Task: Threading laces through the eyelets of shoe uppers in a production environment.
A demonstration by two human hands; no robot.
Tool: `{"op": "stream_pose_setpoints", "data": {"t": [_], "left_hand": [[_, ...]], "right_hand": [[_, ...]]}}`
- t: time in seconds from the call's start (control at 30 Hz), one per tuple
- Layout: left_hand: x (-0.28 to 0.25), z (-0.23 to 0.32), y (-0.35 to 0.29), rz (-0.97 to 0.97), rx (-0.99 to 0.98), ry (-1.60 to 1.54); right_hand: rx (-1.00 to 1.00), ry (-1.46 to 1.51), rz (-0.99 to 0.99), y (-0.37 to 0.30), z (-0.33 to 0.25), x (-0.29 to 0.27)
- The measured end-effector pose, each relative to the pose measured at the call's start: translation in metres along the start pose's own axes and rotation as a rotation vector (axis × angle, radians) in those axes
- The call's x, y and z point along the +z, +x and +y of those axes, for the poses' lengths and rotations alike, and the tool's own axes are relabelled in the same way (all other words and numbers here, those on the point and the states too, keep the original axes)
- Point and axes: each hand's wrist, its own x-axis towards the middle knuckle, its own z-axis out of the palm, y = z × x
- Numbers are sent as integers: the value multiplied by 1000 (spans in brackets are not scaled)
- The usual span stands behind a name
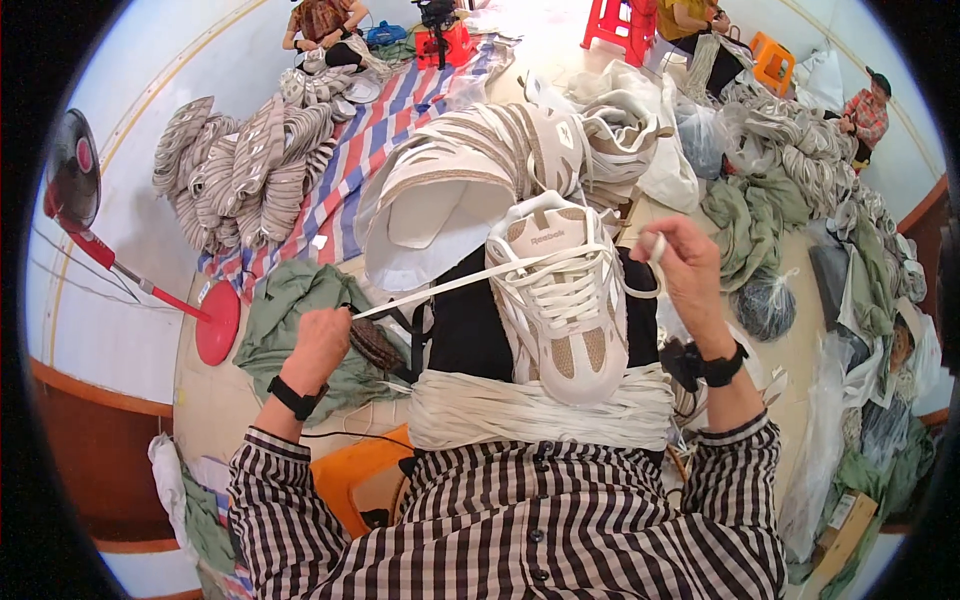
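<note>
A beige and white sneaker upper [580,365] lies on my lap, toe toward me, with white laces criss-crossed down its front. My left hand [322,340] is closed on one end of the white shoelace [420,293], drawn taut to the left from the upper's top eyelets. On the other side, my right hand [688,275] is raised beside the upper, its fingers pinching the lace's other end, which hangs in a loose loop. A thick bundle of white laces [540,415] lies across my waist, just below the toe.
Nested uppers [450,150] stand just beyond my knees. More uppers [250,170] are heaped on a striped sheet [345,200] at left. A red floor fan [218,325] stands left, an orange stool [350,470] beneath me. Bags and cloth line the right; several people sit farther off.
</note>
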Motion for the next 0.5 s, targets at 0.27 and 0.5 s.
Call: {"op": "stream_pose_setpoints", "data": {"t": [0.27,0.5], "left_hand": [[18,-4,1,44,-36,-68],[30,-8,7,79,-136,-182]], "right_hand": [[-16,-81,4,10,8,28],[-277,-313,-6,11,5,30]]}}
